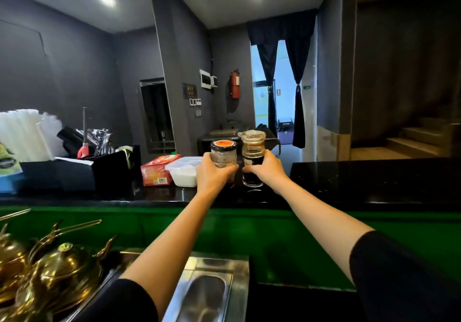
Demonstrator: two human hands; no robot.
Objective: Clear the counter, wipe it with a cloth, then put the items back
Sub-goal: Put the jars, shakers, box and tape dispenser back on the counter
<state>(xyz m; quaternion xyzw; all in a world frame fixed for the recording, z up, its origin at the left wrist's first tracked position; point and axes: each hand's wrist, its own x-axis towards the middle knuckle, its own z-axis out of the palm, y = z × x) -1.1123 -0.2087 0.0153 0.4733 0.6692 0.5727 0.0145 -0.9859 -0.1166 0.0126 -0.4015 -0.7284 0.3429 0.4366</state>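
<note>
Left hand [212,175]: fingers curled round the squat, round jar [223,156], grasping its lower half; the jar's base is hidden behind the hand.
Squat jar: clear sides, pale contents, flat lid with an orange round label; it stands upright at the middle of the counter.
Right hand [267,169]: fingers and thumb wrapped round the tall glass jar [253,155], gripping its middle.
Tall glass jar: clear, ribbed neck, domed glass stopper, dark liquid in the lower part; upright, just right of the squat jar and almost touching it. I cannot tell whether its thick base rests on the counter or is just above it.
Counter [361,179]: black polished stone, glossy and speckled, with a flat green panel [249,237] below its near edge.
Left of the jars: a clear plastic tub [184,172] with white contents, beside a red-orange carton [157,173].
Far left: a black box organiser [74,173] with white straws [22,134] behind it.
Near left: shiny brass teapots [57,269].
Near centre: a brushed steel tray [207,293].
</note>
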